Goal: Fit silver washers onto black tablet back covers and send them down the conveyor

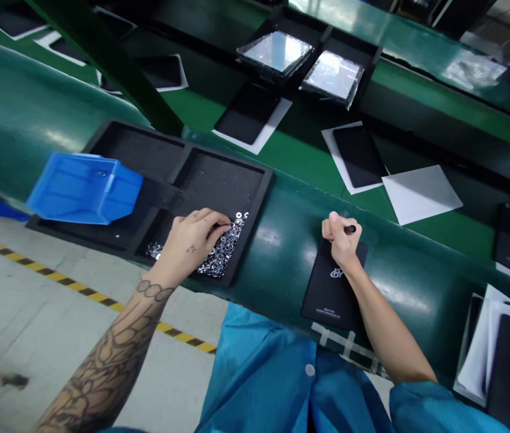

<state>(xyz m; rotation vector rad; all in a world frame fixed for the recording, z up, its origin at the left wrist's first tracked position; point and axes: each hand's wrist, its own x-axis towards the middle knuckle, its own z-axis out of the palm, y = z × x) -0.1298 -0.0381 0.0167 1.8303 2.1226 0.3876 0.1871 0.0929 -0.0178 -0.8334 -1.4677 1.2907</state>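
Observation:
My left hand is over the black divided tray, its thumb and forefinger pinched on one of the small shiny metal rings. Beneath those fingers lies a pile of shiny metal rings in the tray's near right compartment. My right hand is closed around a dark pen-like tool, most of it hidden by the fingers. This hand rests at the upper end of a black tablet back panel with a light logo, which lies flat on the green bench.
A blue bin sits on the tray's left side. Beyond the bench edge, black panels lie on white sheets, and film-wrapped screens rest in a dark tray. Stacked panels and sheets are at right. A green post rises behind the tray.

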